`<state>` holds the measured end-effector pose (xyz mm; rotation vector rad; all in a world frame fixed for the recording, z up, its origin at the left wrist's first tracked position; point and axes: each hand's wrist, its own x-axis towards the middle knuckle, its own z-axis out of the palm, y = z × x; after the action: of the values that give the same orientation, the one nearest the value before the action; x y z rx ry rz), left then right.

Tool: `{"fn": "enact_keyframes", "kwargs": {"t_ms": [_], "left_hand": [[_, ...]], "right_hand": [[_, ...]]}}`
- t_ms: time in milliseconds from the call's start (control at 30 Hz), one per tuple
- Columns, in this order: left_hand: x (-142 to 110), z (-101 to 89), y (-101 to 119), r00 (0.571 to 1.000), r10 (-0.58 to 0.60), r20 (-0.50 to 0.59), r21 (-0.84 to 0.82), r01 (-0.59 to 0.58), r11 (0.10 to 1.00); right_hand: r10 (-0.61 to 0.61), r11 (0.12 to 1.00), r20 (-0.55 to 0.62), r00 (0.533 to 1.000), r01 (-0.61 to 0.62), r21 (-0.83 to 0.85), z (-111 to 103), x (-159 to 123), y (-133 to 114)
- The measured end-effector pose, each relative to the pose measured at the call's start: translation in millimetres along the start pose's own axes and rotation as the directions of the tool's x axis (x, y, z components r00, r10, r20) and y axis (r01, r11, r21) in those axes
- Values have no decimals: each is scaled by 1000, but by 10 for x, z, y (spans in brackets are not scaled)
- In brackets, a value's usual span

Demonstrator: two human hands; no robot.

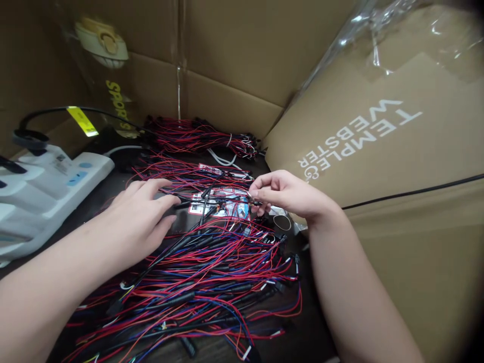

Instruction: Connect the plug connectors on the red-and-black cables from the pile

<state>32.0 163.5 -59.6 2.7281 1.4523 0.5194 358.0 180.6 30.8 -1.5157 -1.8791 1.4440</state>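
Observation:
My right hand [291, 194] pinches the end of a thin black cable [227, 200] between thumb and fingers, above a red, white and blue printed packet [196, 205]. The small tip in those fingers is mostly covered. To the left, my left hand [145, 217] is held palm down with its fingers apart and slightly bent. Its fingertips are close to the cable's other side; whether they touch it I cannot tell. Below both hands spreads a large pile of red, blue and black wire harnesses [212, 267] with small connectors and white tags.
Behind lie a tied bundle of red and black wires [192, 136] and a smaller row of wires [162, 169]. A white power strip [86, 174] with plugs stands at left, a capped bottle [104, 45] behind it. Cardboard walls [378, 146] enclose the back and right. A rubber band [282, 223] lies near my right wrist.

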Motion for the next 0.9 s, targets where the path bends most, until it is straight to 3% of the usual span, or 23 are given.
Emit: {"fn": "enact_keyframes", "kwargs": {"t_ms": [200,400,500,633,767,900], "left_hand": [[-6,55,25,996,-82,-16,25,83,996],[33,131,-47,987,-152,44,75,148,986],[100,139,-119,978,-190,89,141,176,974],[174,83,-158,957,-266,114,235,234,944],[194,45,-201,945,-314,94,269,280,922],[187,44,-237,936,-338,93,245,308,919]], "right_hand": [[78,997,-93,993,-80,-12,-54,-2,-11],[-61,998,-270,961,52,-40,-177,147,34],[-153,983,-363,919,104,-152,-138,405,173],[-213,948,-427,879,79,-310,-78,672,416],[-230,904,-446,865,20,-427,-100,710,567],[-255,822,-470,845,-67,-566,-113,654,559]]}}
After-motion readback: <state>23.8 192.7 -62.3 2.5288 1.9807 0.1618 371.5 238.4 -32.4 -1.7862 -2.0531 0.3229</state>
